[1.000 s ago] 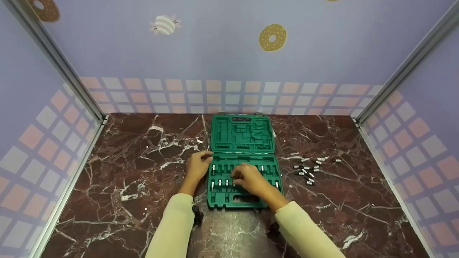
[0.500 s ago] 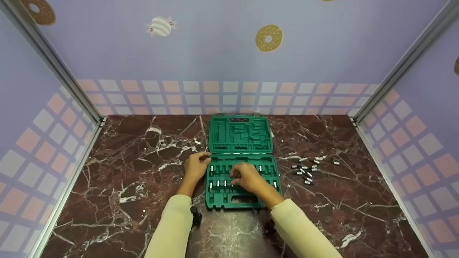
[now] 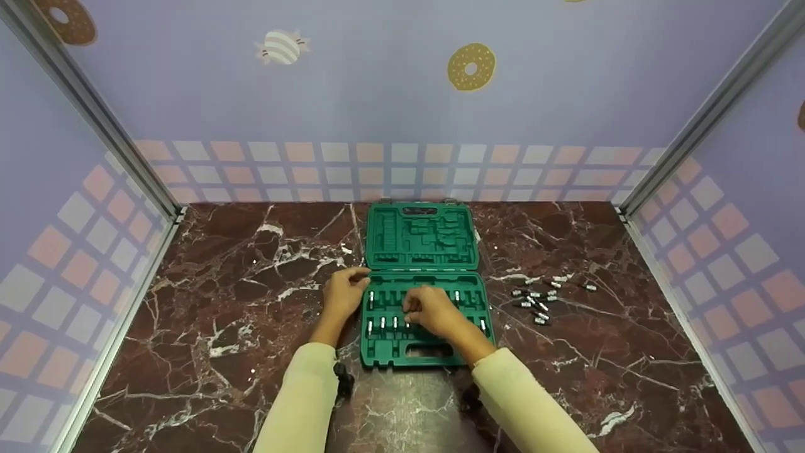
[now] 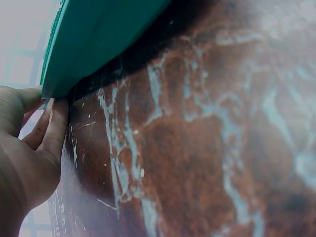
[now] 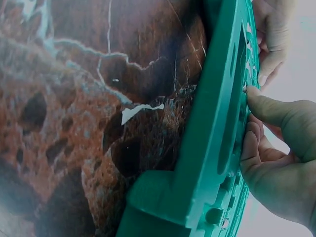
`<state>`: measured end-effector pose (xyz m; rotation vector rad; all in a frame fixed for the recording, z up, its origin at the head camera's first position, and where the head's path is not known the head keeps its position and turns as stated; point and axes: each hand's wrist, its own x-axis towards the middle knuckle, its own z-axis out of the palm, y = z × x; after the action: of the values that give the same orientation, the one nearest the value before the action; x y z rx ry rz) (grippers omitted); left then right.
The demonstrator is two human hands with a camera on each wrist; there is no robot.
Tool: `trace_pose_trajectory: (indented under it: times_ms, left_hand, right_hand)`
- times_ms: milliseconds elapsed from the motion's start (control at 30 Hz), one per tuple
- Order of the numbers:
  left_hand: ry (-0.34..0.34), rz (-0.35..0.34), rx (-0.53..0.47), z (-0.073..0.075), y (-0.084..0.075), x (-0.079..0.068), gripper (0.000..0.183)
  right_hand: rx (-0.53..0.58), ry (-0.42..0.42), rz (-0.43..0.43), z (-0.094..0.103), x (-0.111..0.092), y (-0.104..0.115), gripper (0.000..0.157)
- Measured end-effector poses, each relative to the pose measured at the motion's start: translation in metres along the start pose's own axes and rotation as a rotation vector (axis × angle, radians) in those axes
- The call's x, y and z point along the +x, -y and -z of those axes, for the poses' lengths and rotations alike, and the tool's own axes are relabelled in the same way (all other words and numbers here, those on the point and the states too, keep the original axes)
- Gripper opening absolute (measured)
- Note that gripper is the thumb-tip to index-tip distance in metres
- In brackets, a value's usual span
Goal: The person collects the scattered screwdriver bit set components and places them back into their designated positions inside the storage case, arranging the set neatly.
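Observation:
A green plastic tool case (image 3: 385, 352) lies open, its lid (image 3: 421, 236) folded back toward the wall. My left hand (image 3: 343, 294) rests at its left edge near the hinge; in the left wrist view the fairly straight fingers (image 4: 55, 123) touch the rim and side. Over the middle of the lower half, my right hand (image 3: 434, 309) pinches a small silver socket bit (image 3: 407, 324) at a front-row slot. The right wrist view shows the thumb (image 5: 269, 106) on its tip, the curled fingers hiding most of it. Several socket bits (image 3: 383, 323) sit in slots to the left.
Right of the case, several loose socket bits (image 3: 534, 301) lie scattered on the dark red marbled table (image 3: 566, 377). More bits stand in the case, one at far right (image 3: 483, 324). Patterned panels with metal corner posts (image 3: 113, 132) enclose the table at the back and sides.
The view has shifted slightly. Both hands stay almost in place, the right over the same front-row slot, with only small finger movement.

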<state>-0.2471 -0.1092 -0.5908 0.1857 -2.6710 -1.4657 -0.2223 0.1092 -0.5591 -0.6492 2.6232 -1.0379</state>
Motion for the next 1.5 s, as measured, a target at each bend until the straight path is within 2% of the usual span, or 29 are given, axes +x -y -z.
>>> trace_pose_trajectory:
  times_ms: [333, 567, 1133, 1500]
  left_hand:
    - [-0.005, 0.006, 0.004, 0.001, 0.001, -0.001, 0.019]
    - [0.002, 0.007, 0.005, 0.002, 0.001, 0.001, 0.019]
    - [0.001, 0.015, -0.024, 0.002, 0.001, -0.001, 0.018]
    - [0.007, 0.019, -0.011, 0.003, -0.001, -0.001, 0.019]
  right_hand:
    - [0.012, -0.034, 0.044, -0.003, -0.009, -0.006, 0.010]
    - [0.043, -0.061, 0.082, 0.003, -0.018, -0.009, 0.012]
    - [0.085, -0.205, 0.115, 0.038, -0.055, -0.028, 0.022]
    - [0.138, -0.358, 0.111, 0.056, -0.083, -0.062, 0.023]
